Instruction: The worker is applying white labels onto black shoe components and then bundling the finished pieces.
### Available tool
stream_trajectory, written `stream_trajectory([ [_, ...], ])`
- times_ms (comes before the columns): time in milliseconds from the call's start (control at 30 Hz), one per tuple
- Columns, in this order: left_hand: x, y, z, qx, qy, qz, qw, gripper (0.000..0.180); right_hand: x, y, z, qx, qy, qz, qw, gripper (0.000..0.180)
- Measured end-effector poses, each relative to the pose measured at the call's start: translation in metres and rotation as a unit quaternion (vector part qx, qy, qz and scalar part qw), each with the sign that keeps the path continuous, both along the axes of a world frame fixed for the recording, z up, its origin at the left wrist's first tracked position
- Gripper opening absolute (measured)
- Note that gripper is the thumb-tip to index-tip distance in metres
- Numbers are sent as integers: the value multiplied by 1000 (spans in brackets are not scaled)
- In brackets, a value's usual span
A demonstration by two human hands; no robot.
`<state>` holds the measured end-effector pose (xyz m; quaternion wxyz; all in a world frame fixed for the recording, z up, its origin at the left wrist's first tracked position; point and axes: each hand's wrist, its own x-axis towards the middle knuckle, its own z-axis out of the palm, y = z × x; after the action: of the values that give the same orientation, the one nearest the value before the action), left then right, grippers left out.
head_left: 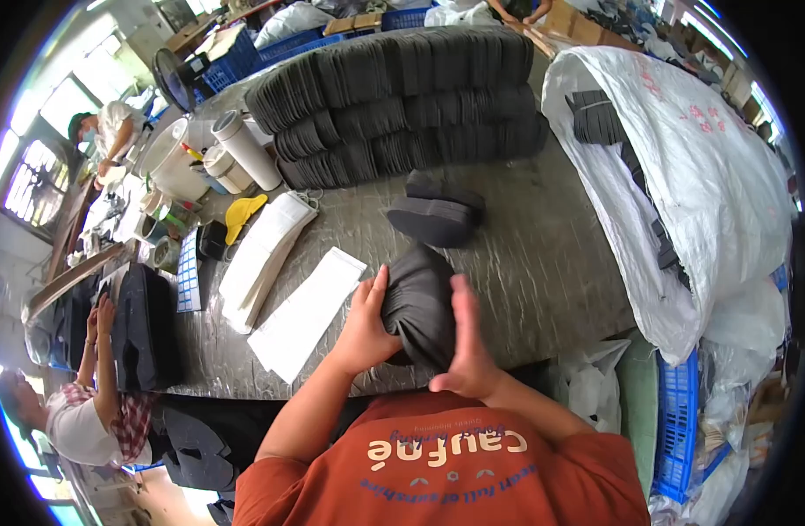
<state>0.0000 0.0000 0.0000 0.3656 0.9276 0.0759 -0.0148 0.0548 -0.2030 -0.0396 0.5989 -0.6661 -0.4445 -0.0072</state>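
Close in front of my body, my left hand [366,326] grips a bundle of thin dark grey pieces [423,298] from its left side, thumb and fingers wrapped round the edge. The bundle is bent and creased across the middle. My right hand [471,358] is slightly blurred at the bundle's right side, fingers stretched out and thumb apart; whether its palm touches the pieces I cannot tell. Just beyond lies a small dark pile of similar pieces [433,219] on the worn table [543,263]. A white paper strip [308,311] lies left of my left hand.
Tall rows of dark pieces [402,105] line the table's far side. A white woven sack [674,167] with more pieces stands right, a blue crate [677,421] below it. White strips [267,254], a yellow object [242,217] and containers [245,149] stand left. Co-workers [78,412] are nearby.
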Motion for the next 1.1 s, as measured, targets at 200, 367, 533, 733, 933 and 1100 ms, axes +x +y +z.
stream_trajectory([
  [200, -20, -45, 8, -406, 7, 5, 914, 100, -11, -12, 1, 68, 415, 44, 906, 122],
  [367, -18, 11, 26, -71, 34, 39, 996, 68, 44, -43, 64, -86, 168, -15, 982, 116],
  [533, -26, 95, -27, 287, -3, 253, 924, 62, 42, -25, 77, -486, -149, -83, 857, 108],
  [733, -23, 128, -41, -72, -21, 283, 956, 35, 54, -38, 88, -273, 200, 64, 939, 94],
  [933, -28, 140, -33, -179, -43, 298, 937, 22, 67, -50, 67, -223, 538, 137, 801, 80],
  [1100, -29, 145, -29, -167, -32, 274, 947, 17, 80, -58, 74, -367, 404, 118, 830, 75],
])
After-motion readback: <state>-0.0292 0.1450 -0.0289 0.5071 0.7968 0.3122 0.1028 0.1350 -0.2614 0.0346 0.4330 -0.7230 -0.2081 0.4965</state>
